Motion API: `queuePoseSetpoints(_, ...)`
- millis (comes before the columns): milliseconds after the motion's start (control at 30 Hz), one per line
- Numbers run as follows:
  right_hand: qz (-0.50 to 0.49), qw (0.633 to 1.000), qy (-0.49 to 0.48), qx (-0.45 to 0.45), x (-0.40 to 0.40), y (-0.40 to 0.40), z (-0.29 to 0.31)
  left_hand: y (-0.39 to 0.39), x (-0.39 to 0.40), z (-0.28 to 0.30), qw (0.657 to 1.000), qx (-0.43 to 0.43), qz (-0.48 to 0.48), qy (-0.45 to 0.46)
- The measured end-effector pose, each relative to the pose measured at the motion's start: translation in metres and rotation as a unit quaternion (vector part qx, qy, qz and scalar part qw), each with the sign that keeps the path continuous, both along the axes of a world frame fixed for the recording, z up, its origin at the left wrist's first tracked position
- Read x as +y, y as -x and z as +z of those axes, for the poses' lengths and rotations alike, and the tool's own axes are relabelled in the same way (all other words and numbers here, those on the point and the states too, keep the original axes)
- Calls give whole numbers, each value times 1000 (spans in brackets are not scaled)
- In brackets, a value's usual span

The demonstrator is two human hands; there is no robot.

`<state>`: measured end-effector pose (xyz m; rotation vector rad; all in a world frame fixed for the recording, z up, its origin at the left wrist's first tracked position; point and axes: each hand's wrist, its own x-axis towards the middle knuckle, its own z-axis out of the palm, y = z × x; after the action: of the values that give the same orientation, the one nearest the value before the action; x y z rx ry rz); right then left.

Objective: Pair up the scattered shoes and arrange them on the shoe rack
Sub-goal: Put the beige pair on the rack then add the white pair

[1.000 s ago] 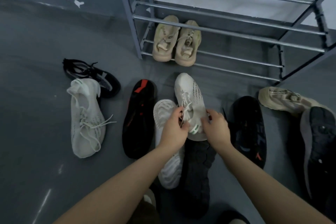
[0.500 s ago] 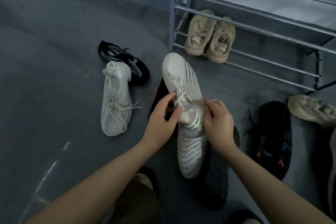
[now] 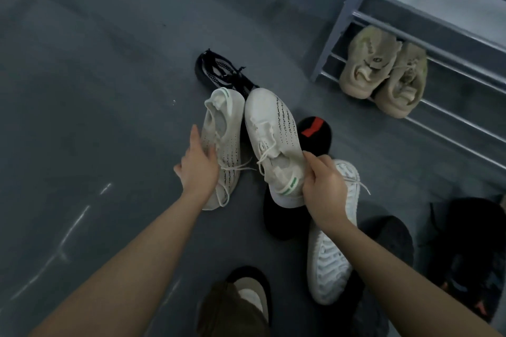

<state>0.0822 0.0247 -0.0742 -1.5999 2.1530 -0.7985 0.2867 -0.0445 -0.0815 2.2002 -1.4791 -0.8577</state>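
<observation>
My right hand (image 3: 324,189) grips the heel of a white knit shoe with a green stripe (image 3: 273,139), held off the floor with its toe pointing away. Its matching white shoe (image 3: 224,145) lies on the floor just to the left, heel away from me. My left hand (image 3: 198,165) reaches over that shoe with fingers spread, touching its side. The grey metal shoe rack (image 3: 345,8) stands at the upper right, with a beige pair (image 3: 383,74) on its lowest bars.
A black knit shoe (image 3: 219,71) lies beyond the white pair. A black shoe with its red-marked sole up (image 3: 315,128) and a white shoe sole-up (image 3: 331,249) lie under my right arm. More black shoes (image 3: 465,249) sit at the right. Bare grey floor spreads left.
My left hand let go of the held white shoe and moved left onto the matching shoe on the floor. My right hand carried the held shoe left, beside its mate.
</observation>
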Motion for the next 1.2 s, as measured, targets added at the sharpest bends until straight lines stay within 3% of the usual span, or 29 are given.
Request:
queuePoseSetpoints(133,7,999,-34,5,8,2,-2,-6,-4,4,996,22,23,83)
queuePoseSetpoints(400,35,999,15,25,11,6,8,-8,6,31,971,109,4,213)
queuePoseSetpoints(567,113,979,126,110,-3,-9,40,-12,15,65,947,-15,-95,306)
queuePoseSetpoints(733,172,941,228,182,-16,-9,82,7,31,94,880,-48,-249,401)
queuePoseSetpoints(867,184,934,208,225,-1,19,83,35,29,94,852,14,-357,382)
queuePoseSetpoints(967,200,937,177,224,12,43,71,56,27,76,840,13,-412,353)
queuePoseSetpoints(1200,189,968,65,152,16,43,52,77,28,57,874,-27,-365,318)
